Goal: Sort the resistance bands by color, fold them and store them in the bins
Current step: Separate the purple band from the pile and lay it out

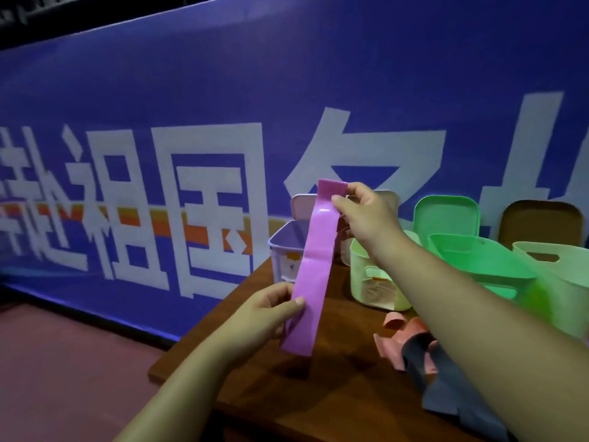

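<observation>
1. A person holds a purple band point(314, 266) stretched flat above a brown wooden surface point(255, 371). Its long axis runs steeply up the frame, with the lower end nearest the person and the upper end leaning right, toward the bins.
2. The left hand point(271, 314) pinches the band's lower part between thumb and curled fingers. The right hand point(363, 215) pinches the top end in the same way.
3. The band is a smooth, glossy, flat strip with a faint crease across its middle.
4. Behind, a blue banner point(191, 90) carries large white Chinese characters, among them "祖国", crossed by an orange stripe.
5. Open plastic bins with rounded corners stand at the surface's far side: a lilac bin point(280, 240), a pale green bin point(382, 295) and a brighter green bin point(478, 260). Stickers on the first two are too small to read.
6. Rumpled pink bands point(411, 330) and a dark blue band point(446, 387) lie in a heap on the surface, beside the right forearm.
</observation>
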Action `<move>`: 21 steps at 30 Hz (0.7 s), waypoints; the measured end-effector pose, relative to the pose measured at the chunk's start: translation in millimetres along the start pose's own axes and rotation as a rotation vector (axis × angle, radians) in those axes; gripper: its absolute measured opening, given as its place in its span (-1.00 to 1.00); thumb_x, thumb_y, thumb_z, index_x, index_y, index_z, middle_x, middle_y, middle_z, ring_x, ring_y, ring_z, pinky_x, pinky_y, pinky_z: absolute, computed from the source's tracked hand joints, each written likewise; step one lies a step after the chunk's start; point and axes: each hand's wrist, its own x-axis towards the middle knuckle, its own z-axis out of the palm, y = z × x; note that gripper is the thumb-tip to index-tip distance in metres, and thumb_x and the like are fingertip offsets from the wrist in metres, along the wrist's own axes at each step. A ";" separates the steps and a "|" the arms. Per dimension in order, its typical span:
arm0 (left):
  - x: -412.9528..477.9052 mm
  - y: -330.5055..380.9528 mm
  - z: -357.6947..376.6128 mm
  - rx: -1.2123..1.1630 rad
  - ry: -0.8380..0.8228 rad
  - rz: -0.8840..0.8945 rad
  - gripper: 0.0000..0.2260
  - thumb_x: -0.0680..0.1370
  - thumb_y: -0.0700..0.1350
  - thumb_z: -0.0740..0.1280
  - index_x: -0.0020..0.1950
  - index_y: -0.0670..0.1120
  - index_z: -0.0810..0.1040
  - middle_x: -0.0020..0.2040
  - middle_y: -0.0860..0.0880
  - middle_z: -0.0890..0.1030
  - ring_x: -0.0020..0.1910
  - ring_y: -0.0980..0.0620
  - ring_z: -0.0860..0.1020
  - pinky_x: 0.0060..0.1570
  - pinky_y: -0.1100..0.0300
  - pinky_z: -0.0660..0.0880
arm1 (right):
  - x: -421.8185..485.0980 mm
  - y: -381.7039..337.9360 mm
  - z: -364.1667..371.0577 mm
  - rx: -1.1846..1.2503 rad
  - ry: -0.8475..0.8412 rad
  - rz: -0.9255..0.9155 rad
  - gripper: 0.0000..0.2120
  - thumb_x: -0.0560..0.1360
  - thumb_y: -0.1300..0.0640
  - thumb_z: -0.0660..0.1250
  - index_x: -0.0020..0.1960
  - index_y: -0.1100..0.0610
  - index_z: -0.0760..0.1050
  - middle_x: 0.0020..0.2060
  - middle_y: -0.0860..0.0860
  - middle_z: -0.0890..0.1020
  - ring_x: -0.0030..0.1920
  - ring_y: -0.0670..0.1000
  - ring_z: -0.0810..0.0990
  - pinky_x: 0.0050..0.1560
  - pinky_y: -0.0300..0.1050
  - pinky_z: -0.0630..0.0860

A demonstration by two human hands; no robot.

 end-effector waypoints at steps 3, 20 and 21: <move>-20.4 -15.1 -25.4 0.064 0.018 -0.075 -0.85 0.68 0.03 0.38 0.11 -0.01 0.69 -0.02 0.02 0.71 -0.05 0.03 0.67 -0.08 0.17 0.59 | -6.0 22.0 24.8 -0.043 -0.003 0.057 -0.83 0.68 0.12 0.33 0.22 -0.08 0.61 -0.04 -0.04 0.72 -0.11 -0.02 0.71 -0.23 -0.11 0.64; -67.4 -65.6 -66.7 0.301 0.181 -0.328 -0.69 0.49 -0.10 0.63 0.13 -0.07 0.60 -0.19 -0.02 0.70 -0.38 -0.02 0.64 -0.37 0.11 0.60 | -36.4 165.7 119.8 -0.300 -0.015 0.379 -0.86 0.48 0.02 0.59 -0.05 0.08 0.74 -0.14 0.01 0.77 -0.09 0.09 0.71 0.02 0.05 0.65; -68.0 -66.6 -66.5 0.328 0.183 -0.324 -0.68 0.48 -0.10 0.63 0.14 -0.06 0.59 -0.16 -0.04 0.71 -0.39 -0.04 0.64 -0.39 0.11 0.59 | -39.1 168.9 121.2 -0.328 -0.021 0.385 -0.86 0.49 0.01 0.59 -0.05 0.07 0.74 -0.12 0.00 0.77 -0.06 0.09 0.72 0.07 0.06 0.66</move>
